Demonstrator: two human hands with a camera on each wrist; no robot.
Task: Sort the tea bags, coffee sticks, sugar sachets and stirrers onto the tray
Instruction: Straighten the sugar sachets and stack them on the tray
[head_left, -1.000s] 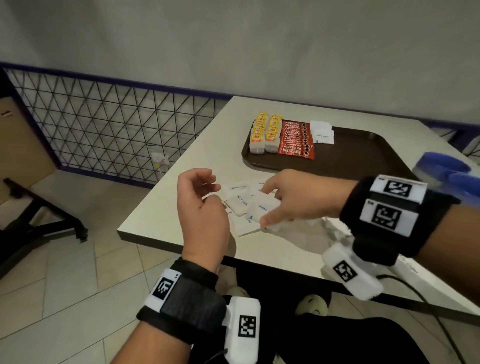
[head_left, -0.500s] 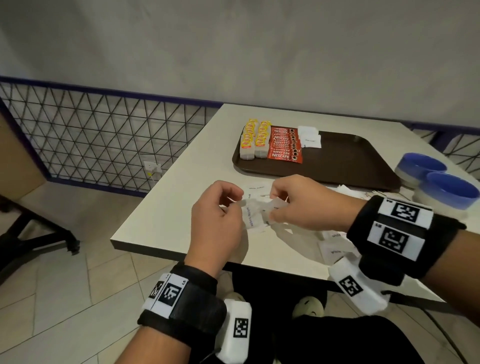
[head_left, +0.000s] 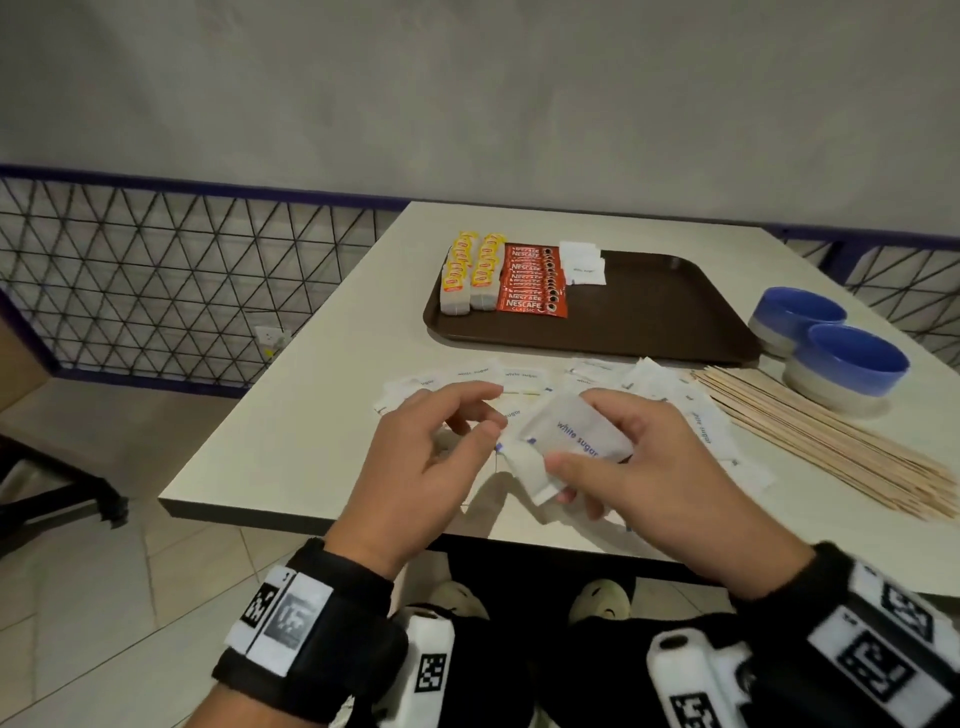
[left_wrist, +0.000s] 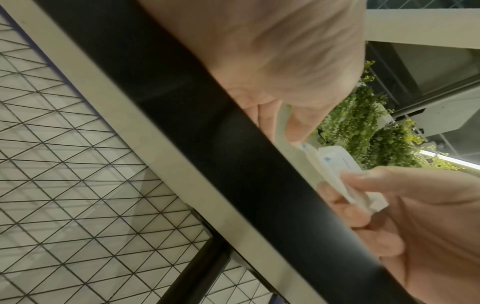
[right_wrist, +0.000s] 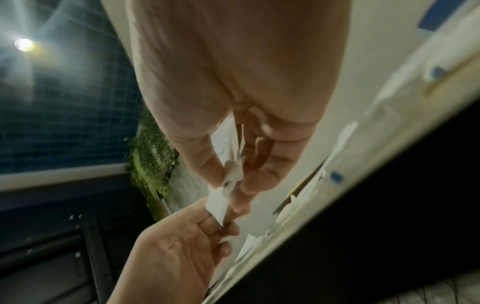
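White paper sugar sachets (head_left: 569, 441), matt and creased, lie beside pale bare-wood stirrers (head_left: 831, 441) on a smooth, matt cream counter (head_left: 311, 415). The dark brown plastic tray (head_left: 649, 306) has a dull sheen; glossy red foil coffee sticks (head_left: 530, 283) and blue-glazed ceramic bowls (head_left: 847, 364) catch light.

Right hand (head_left: 639, 467) now holds gathered sugar sachets (head_left: 566, 441); left hand (head_left: 431, 457) released.
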